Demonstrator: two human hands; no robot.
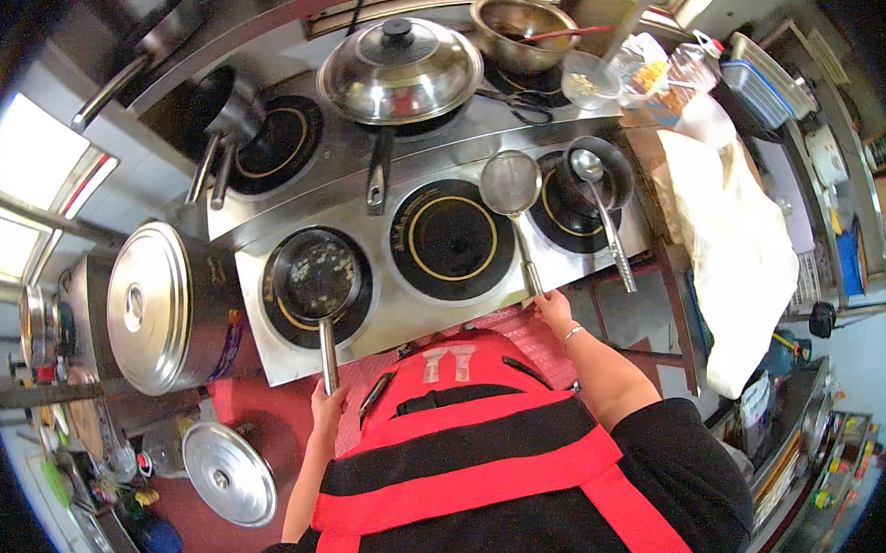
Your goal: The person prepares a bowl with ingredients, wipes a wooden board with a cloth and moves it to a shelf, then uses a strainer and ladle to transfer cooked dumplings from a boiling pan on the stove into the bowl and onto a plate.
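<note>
My left hand (329, 404) grips the metal handle of a small dark frying pan (318, 273), which sits over the front left round hob (271, 332). Pale bits of food lie in the pan. In my right hand (554, 312) is the end of the long handle of a round mesh strainer (511, 182), its bowl between the middle and right front hobs. The middle front hob (452, 241) has nothing on it. A dark saucepan (612, 168) stands on the right front hob, and a metal ladle (587, 167) lies across it with its handle towards me.
At the back stand a lidded wok (401, 76), a steel bowl (524, 28) with a red-handled utensil, and dark pots (227, 100). Black-handled scissors or tongs (518, 105) lie beside the wok. A large lidded stockpot (148, 307) is left; a white bag (731, 261) hangs right.
</note>
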